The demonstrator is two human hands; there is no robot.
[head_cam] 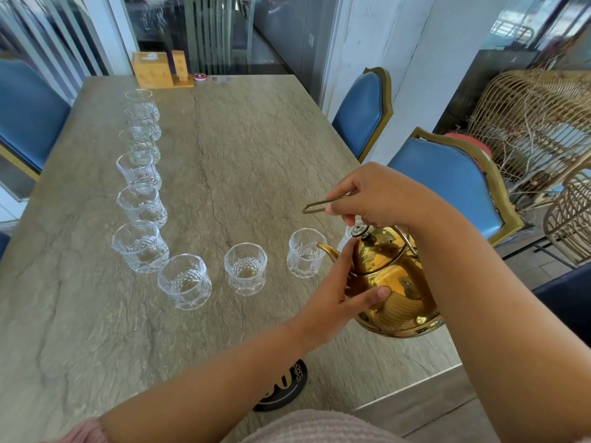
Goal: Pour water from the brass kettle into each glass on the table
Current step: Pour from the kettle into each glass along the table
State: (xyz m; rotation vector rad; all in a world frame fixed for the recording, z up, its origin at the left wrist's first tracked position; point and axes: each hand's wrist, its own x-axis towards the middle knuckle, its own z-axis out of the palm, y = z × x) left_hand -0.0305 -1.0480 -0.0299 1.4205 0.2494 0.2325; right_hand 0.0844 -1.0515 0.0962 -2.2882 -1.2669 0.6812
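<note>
The brass kettle is near the right edge of the worktop; whether it rests there or is just lifted cannot be told. Its spout points left at the nearest cut-glass tumbler, the tip close to the rim. The right hand is closed on the wire bail handle, which is swung up above the lid knob. The left hand is cupped against the kettle's body below the spout, thumb and fingers spread over the metal rather than clenched.

The step in hand looks like the pour into that nearest tumbler. To do it well, the right hand should carry the weight through the handle while the left only steadies and tips the body, so the spout comes over the middle of the glass before any water runs. The spout is thin and curved, so a slow tilt should give a narrow stream; a quick one may overshoot. The lid sits loose-looking under its knob and could shift on a steep tilt.

Another glass is partly hidden behind the kettle and could be knocked. Two more tumblers and continue the row leftward, and a line of glasses runs away along the left side. How much water any of them holds is hard to tell.
</note>
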